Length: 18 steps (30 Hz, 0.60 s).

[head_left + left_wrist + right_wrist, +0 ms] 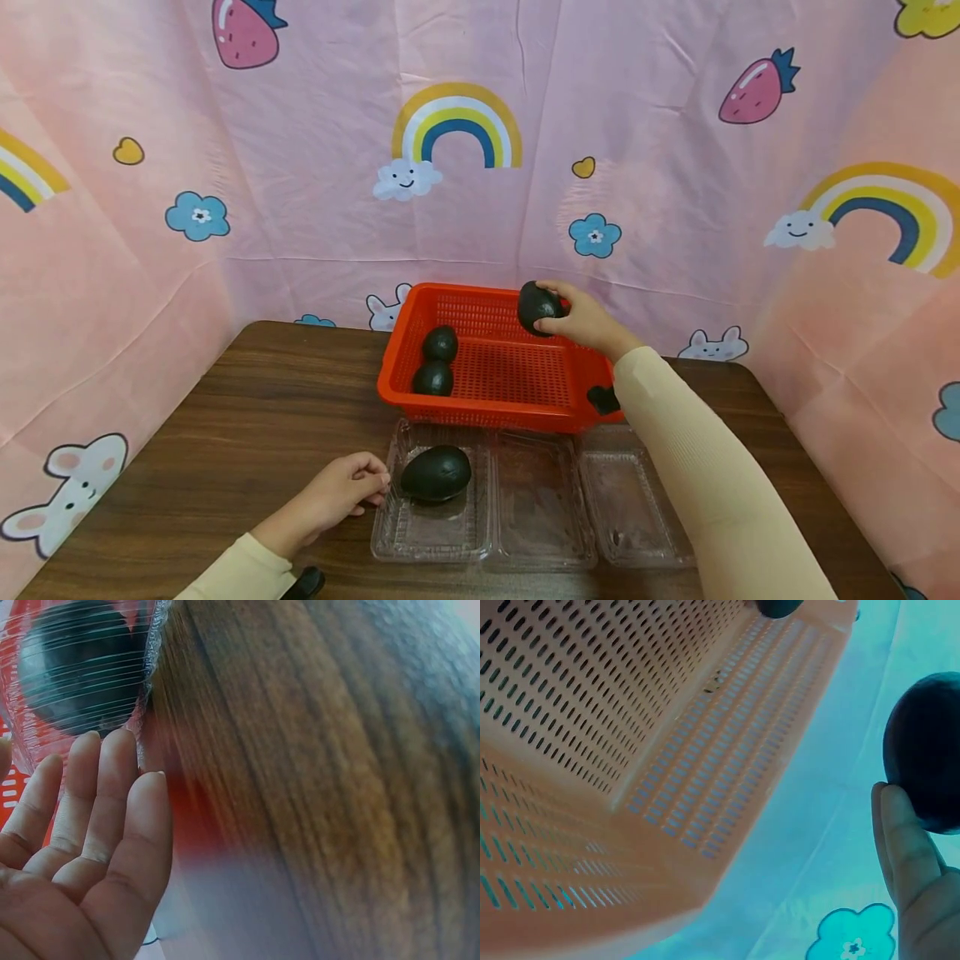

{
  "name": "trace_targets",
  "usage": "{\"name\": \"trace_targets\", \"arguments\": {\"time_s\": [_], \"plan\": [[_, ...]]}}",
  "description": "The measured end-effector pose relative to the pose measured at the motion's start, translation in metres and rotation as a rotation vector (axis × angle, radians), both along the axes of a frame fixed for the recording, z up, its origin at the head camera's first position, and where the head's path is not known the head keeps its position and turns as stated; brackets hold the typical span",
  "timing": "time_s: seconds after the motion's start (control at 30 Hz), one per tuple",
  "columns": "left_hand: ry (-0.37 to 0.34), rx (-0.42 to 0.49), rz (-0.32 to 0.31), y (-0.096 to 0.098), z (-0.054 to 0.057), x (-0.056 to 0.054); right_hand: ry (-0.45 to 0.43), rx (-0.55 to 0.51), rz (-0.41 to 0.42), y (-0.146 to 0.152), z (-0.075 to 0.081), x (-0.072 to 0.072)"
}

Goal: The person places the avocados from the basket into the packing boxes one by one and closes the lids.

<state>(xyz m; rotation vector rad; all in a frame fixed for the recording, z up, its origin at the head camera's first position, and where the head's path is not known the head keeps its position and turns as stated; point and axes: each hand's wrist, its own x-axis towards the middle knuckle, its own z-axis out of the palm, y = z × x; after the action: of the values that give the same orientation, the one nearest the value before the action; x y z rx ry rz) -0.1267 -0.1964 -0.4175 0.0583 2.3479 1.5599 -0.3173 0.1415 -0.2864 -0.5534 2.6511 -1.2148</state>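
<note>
My right hand point(588, 321) grips a dark avocado point(537, 308) above the back right part of the red plastic basket point(480, 407). The right wrist view shows the same avocado point(928, 750) at the fingertips. Two more avocados, one point(440, 342) behind the other point(432, 379), lie at the basket's left end. Another avocado point(437, 472) lies on its side in the leftmost clear plastic container point(442, 537). Beside that container's left wall is my left hand point(341, 496), fingers loosely bent and holding nothing; whether the fingertips touch the wall I cannot tell.
A middle clear container point(542, 517) and a right one point(630, 508) stand in a row with the left one, in front of the basket. My right sleeve covers part of the right one. Everything stands on a dark wooden table point(225, 450), with a patterned pink cloth point(315, 167) hanging behind.
</note>
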Motion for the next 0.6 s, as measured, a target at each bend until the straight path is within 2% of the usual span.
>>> {"name": "trace_targets", "arguments": {"time_s": [0.2,0.47,0.6], "plan": [[-0.008,-0.003,0.001,0.001,0.003,0.000,0.015,-0.070,0.028,0.002,0.003,0.013],[-0.012,-0.012,0.005,0.001,0.003,0.000,0.048,-0.062,0.059,0.003,0.004,0.034],[-0.018,-0.016,0.009,0.001,0.003,-0.001,0.057,-0.097,0.103,0.002,0.004,0.045]]}}
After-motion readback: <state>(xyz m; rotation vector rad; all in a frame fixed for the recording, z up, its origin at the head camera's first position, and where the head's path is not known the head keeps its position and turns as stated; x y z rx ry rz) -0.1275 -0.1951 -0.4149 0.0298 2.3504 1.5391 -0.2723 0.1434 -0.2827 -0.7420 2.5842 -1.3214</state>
